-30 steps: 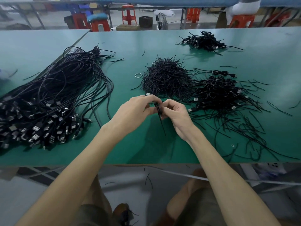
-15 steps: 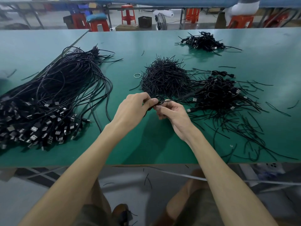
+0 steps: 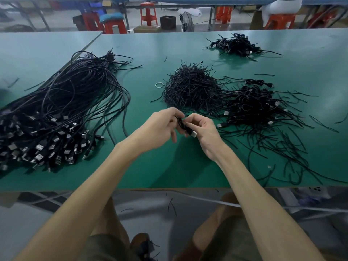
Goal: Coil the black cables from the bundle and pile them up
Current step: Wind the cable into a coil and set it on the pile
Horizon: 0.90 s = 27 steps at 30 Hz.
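1 black cable [image 3: 183,125] in fingertip grip of left hand [image 3: 160,128] and right hand [image 3: 204,129], above green table [image 3: 169,166]

Left hand [image 3: 160,127]: above the table, fingers curled round a small coiled cable [image 3: 181,123].
Right hand [image 3: 204,131]: opposite, pinches the same cable; silver plug [image 3: 194,134] shows below its thumb.
Bundle [image 3: 66,110]: long black cables, left side of green table [image 3: 169,166], plugs toward near edge.
Tie heap [image 3: 190,89]: centre, just beyond the hands.
Coiled pile [image 3: 252,108]: right of heap, strands overlapping.
Pile 2 [image 3: 237,46]: far right, well apart.
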{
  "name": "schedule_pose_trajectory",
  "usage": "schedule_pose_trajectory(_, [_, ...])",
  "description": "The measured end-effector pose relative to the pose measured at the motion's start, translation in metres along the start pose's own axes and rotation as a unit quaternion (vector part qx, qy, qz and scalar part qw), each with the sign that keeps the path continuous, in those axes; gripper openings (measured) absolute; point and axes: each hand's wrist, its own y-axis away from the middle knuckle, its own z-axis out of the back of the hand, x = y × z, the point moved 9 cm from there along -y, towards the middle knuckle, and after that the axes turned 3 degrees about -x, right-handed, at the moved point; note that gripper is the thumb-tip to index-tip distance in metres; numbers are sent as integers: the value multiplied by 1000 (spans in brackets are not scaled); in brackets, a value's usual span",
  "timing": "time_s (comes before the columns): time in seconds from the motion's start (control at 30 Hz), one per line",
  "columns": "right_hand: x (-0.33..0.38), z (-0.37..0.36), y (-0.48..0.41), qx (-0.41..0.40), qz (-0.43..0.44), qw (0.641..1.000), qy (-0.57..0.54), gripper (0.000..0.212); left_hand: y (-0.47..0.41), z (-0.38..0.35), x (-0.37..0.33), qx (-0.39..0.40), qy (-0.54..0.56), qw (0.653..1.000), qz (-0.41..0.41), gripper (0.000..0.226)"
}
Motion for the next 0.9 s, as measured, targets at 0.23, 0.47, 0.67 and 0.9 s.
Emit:
schedule_pose_trajectory(0.23, [3, -3, 3, 4, -6, 1000, 10, 15, -1, 11, -4, -29, -131, 991, -13, 16])
schedule_pose_trajectory(0.47, [3, -4, 4, 5, -19, 1000, -13, 18, 3, 15, -29, -73, -219, 963, -142, 12])
schedule_pose_trajectory(0.67, [5, -4, 4, 17, -18, 999, -39, 24, 3, 17, -27, -103, -218, 962, -125, 6])
schedule_pose_trajectory(0.9, [1, -2, 3, 16, -23, 999, -32, 25, -3, 22, -20, -126, -168, 976, -60, 13])
